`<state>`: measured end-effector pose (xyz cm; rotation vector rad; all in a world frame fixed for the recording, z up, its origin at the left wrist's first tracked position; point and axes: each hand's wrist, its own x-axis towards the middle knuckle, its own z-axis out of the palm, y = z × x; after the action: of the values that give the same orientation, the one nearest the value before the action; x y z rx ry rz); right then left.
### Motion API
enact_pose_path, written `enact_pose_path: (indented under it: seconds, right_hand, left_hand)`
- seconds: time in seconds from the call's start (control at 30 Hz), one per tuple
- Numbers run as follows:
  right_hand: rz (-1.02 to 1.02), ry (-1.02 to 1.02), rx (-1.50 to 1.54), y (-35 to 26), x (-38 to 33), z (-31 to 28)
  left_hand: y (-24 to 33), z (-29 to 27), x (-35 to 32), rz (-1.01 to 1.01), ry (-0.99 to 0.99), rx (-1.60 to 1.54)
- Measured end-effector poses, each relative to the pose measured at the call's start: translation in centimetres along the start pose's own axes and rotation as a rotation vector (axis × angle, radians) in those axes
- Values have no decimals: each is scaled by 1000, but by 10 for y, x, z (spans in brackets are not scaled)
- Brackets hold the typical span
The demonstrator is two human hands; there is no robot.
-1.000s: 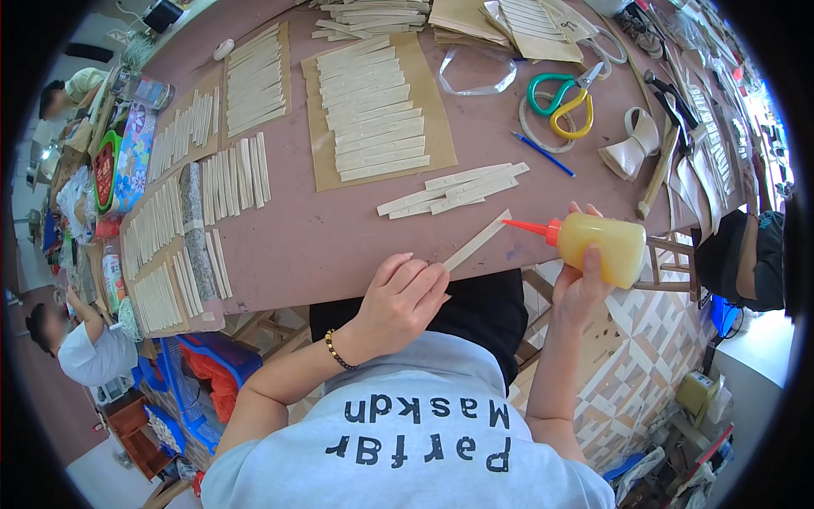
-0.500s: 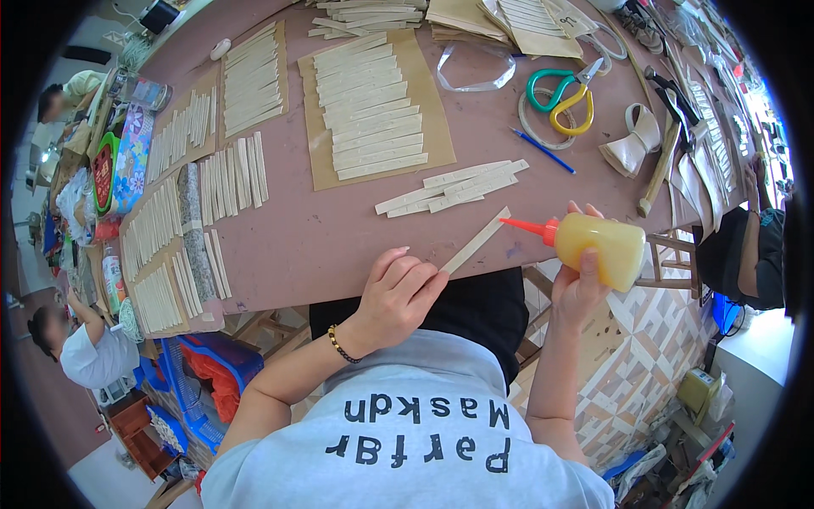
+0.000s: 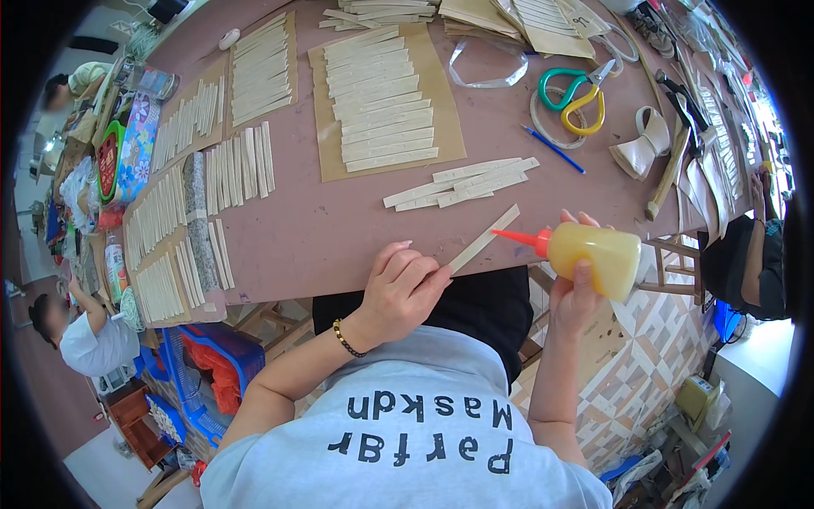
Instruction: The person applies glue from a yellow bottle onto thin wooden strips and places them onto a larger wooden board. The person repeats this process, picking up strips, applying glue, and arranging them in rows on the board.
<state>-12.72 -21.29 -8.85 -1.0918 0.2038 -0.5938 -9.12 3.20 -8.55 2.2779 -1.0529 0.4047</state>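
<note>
Between the thumb and fingers of my left hand (image 3: 407, 284) is one end of a pale flat strip (image 3: 485, 240), which slants up and away over the table's near edge. My right hand (image 3: 579, 284) grips a squeeze bottle (image 3: 595, 259) of yellowish liquid, tipped on its side. Its red pointed nozzle (image 3: 519, 241) meets the strip partway along its length; whether liquid comes out is too small to tell. Just beyond lies a loose pile of similar strips (image 3: 462, 184). Farther off, a brown sheet (image 3: 445, 127) carries a column of strips laid side by side.
Green-and-yellow-handled scissors (image 3: 578, 93), a blue pen (image 3: 553, 149) and a clear ring (image 3: 487, 72) lie toward the far right. A hammer (image 3: 666, 174) rests at the right edge. More strips on sheets (image 3: 170, 216) cover the left side. Other people sit at both sides.
The bottle's nozzle has moved down along the strip, from near its far end toward my left hand. My left hand keeps its hold. The view has shifted slightly.
</note>
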Motion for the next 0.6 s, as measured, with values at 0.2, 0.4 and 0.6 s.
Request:
enact_pose_path:
  seconds: [0.2,0.4,0.6]
  right_hand:
    - [33,-99,-2,3,-19,9]
    - [47,-166,-20,1,-30,14]
    - [13,-218,-96,2,-33,14]
  left_hand:
    - [-2,1,-3,17,21,-15]
    - [-2,2,-4,-46,40,-29]
    - [-2,2,-2,-47,40,-29]
